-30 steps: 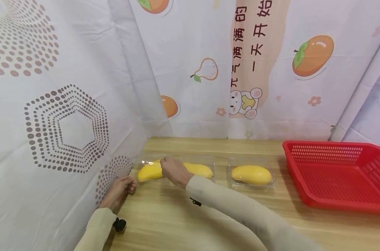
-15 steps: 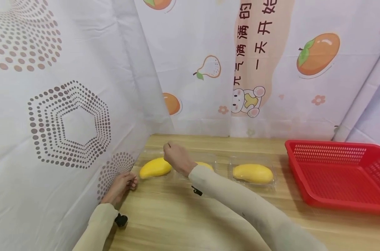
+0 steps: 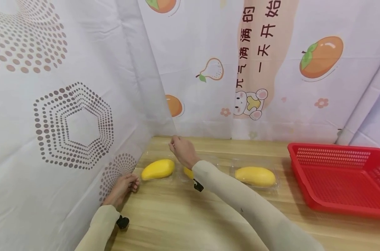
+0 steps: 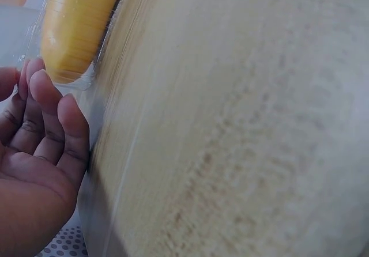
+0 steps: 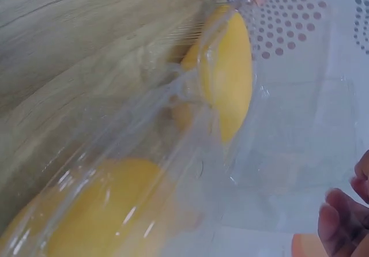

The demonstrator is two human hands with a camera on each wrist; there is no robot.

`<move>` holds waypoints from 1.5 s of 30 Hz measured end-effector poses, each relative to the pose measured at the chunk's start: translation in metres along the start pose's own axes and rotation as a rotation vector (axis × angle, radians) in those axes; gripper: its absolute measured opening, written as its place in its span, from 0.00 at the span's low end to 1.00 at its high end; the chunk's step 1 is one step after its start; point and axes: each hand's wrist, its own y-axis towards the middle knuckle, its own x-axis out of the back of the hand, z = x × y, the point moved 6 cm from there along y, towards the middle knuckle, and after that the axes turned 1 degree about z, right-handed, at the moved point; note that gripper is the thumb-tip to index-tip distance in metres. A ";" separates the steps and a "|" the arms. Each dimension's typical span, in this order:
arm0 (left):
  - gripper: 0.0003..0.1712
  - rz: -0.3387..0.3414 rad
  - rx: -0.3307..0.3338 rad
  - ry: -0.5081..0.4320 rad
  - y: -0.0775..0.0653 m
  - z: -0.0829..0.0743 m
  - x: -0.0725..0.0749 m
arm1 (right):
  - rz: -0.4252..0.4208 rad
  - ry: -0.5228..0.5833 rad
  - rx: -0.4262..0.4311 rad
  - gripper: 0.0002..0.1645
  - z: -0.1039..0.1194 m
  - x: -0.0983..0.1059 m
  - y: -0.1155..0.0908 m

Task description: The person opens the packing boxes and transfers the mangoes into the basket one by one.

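Observation:
In the head view, three mangoes lie in a row in clear plastic boxes: a left mango (image 3: 158, 169), a partly covered middle one (image 3: 188, 172) and a right one (image 3: 255, 176). My left hand (image 3: 124, 188) is at the near left corner of the left clear plastic box (image 4: 86, 81), its thumb and fingertips pinching the plastic edge. Behind that box, my right hand (image 3: 184, 150) has curled fingers at the edge of its raised clear lid (image 5: 305, 130). The right forearm and hand hide most of the middle mango. Thin transparent plastic makes the exact finger contact hard to see.
A red plastic basket (image 3: 315, 202) stands on the right of the wooden table (image 3: 177, 216). Dotted white cloth (image 3: 83, 188) hangs close along the left side. A fruit-print curtain (image 3: 208, 115) closes off the back.
My right hand has moved up and back from over the left box, and the lid has lifted, uncovering the left mango. My left hand stays at the box's corner.

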 end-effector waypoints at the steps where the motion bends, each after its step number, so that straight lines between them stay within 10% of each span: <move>1: 0.14 -0.001 0.003 0.001 -0.001 0.000 0.000 | 0.004 0.024 -0.026 0.08 -0.003 -0.001 0.001; 24: 0.13 -0.052 0.020 -0.010 -0.004 0.006 0.005 | 0.018 0.180 -0.329 0.10 -0.038 -0.020 0.020; 34: 0.13 -0.060 0.024 -0.019 -0.003 0.012 0.003 | 0.081 0.148 -0.373 0.32 -0.049 -0.037 0.018; 45: 0.13 -0.073 0.028 0.002 0.002 0.008 0.000 | 0.129 0.016 -0.439 0.16 -0.059 -0.051 0.018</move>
